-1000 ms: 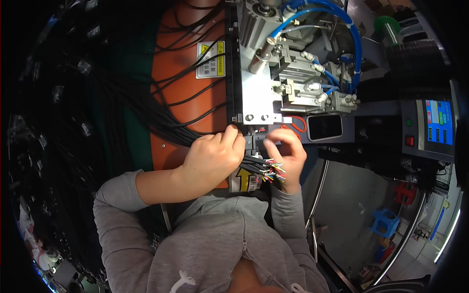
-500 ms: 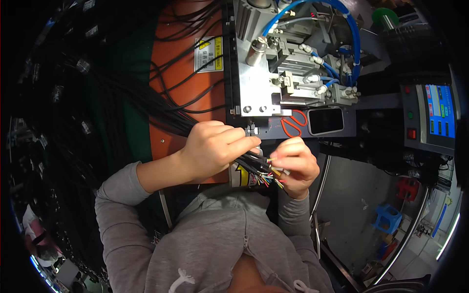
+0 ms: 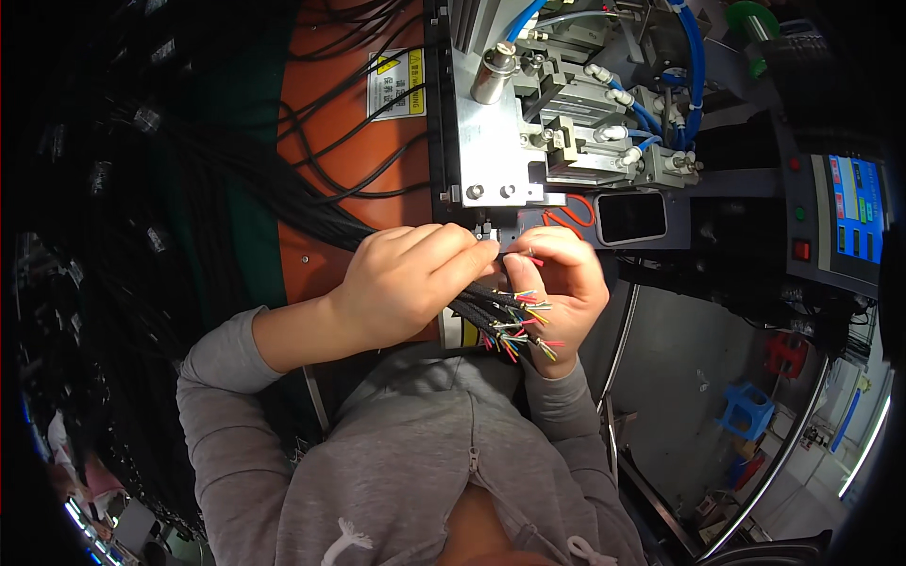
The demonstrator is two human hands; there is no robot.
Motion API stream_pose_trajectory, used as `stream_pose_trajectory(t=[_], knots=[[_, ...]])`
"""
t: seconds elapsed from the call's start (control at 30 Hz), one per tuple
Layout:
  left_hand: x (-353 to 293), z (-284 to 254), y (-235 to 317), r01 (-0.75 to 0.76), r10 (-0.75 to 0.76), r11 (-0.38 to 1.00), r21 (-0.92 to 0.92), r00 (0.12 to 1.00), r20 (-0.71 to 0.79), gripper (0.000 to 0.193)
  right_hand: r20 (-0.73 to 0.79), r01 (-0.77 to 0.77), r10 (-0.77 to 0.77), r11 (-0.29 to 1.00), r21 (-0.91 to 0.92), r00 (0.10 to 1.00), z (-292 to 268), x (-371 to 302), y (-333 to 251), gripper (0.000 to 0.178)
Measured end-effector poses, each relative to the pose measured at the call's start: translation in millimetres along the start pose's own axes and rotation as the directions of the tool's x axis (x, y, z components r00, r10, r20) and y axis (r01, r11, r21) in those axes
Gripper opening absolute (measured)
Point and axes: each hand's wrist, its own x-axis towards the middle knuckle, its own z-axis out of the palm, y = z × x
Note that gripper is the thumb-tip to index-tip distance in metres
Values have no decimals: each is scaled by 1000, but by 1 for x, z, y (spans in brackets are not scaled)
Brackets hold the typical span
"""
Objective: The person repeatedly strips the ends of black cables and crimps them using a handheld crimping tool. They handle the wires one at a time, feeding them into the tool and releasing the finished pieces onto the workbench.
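My left hand (image 3: pixel 406 278) is closed round a bundle of black cables (image 3: pixel 475 305), just in front of the machine's metal block. Out of the bundle's right end fan several stripped cable ends (image 3: pixel 514 330) with thin red, yellow, white, green and blue wires. My right hand (image 3: pixel 566 288) has its thumb and index finger pinched at a small wire end, red at its tip (image 3: pixel 536 261), close to my left fingertips. Its other fingers curl behind the fan of wires. The rest of the bundle (image 3: pixel 274 203) runs off to the left from my left hand.
The pneumatic machine (image 3: pixel 495 141) with blue hoses stands just beyond my hands. Red-handled scissors (image 3: pixel 571 217) and a phone (image 3: pixel 631 218) lie right of it. A control screen (image 3: pixel 857 222) is at the far right. Loose black cables cross the orange surface (image 3: pixel 311 141). A blue stool (image 3: pixel 746 411) stands on the floor.
My right hand has moved up from the fanned wire ends and now pinches near my left fingertips. More of the coloured wires show. The whole view has shifted slightly.
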Motion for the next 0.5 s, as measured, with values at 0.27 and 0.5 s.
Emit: stream_pose_trajectory(t=[0.27,0.5], knots=[[6,0,3,8,-7,1000,13,998,-63,17,-46,45,-51,991,-129,998,3,2,7,20],[4,-4,9,36,-54,985,170,993,102,15,54,194,-204,771,-606,978,-3,5,1,17]])
